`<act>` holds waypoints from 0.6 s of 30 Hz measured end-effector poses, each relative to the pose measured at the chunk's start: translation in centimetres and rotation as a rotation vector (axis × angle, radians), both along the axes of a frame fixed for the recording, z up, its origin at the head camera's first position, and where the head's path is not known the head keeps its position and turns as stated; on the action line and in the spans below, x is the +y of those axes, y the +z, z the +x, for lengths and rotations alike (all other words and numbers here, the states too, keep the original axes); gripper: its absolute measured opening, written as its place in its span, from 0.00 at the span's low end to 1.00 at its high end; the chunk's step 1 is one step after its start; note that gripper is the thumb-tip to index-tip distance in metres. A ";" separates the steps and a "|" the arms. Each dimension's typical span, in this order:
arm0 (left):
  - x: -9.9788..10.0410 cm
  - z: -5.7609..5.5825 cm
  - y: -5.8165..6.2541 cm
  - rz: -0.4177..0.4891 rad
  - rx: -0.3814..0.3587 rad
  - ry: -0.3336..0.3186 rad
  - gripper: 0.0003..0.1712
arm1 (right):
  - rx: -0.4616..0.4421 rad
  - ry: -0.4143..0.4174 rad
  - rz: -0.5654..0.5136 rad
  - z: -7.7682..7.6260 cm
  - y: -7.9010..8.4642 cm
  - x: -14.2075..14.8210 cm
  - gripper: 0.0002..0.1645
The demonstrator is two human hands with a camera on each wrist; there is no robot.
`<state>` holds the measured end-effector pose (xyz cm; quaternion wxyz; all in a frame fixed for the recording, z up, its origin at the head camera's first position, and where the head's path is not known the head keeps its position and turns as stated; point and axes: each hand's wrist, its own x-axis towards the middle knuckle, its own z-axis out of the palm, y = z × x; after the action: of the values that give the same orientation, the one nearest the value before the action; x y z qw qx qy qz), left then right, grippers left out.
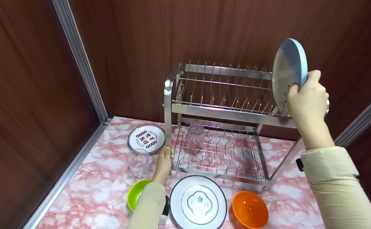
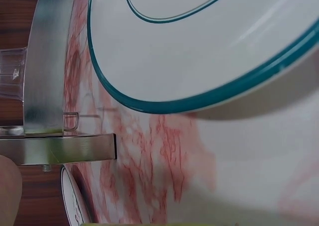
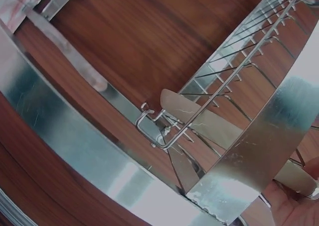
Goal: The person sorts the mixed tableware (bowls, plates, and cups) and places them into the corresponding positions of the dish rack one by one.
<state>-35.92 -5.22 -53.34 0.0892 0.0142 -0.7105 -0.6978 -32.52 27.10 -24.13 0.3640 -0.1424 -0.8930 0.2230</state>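
My right hand (image 1: 309, 98) pinches a plate (image 1: 285, 73) by its near edge, thumb on the pale face. The plate has a light blue rim and stands on edge at the right end of the upper tier of a metal dish rack (image 1: 217, 111). In the right wrist view, part of my right hand (image 3: 294, 206) shows at the lower right beside the rack's frame. My left hand (image 1: 163, 162) grips the rack's front left post. Only a sliver of the left hand (image 2: 7, 191) appears in the left wrist view, against the metal post (image 2: 55, 150).
A clear glass (image 1: 194, 138) stands on the lower tier. Left of the rack are a small plate with red characters (image 1: 147, 139) and another clear cup (image 1: 139, 163). In front lie a green bowl (image 1: 135, 194), a large white plate (image 1: 198, 202) and an orange bowl (image 1: 250, 210).
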 end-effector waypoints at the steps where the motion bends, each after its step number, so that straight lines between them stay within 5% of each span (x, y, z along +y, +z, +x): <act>1: 0.0 0.0 0.0 -0.004 0.007 0.002 0.22 | -0.005 0.000 -0.001 0.0 0.0 0.0 0.20; 18: -0.2 -0.1 0.0 0.004 -0.017 -0.017 0.18 | 0.031 0.006 0.017 0.0 -0.4 0.3 0.25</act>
<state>-36.05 -5.44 -53.39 0.0772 0.0145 -0.7100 -0.6999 -32.49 27.44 -24.54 0.3784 -0.1332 -0.8896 0.2184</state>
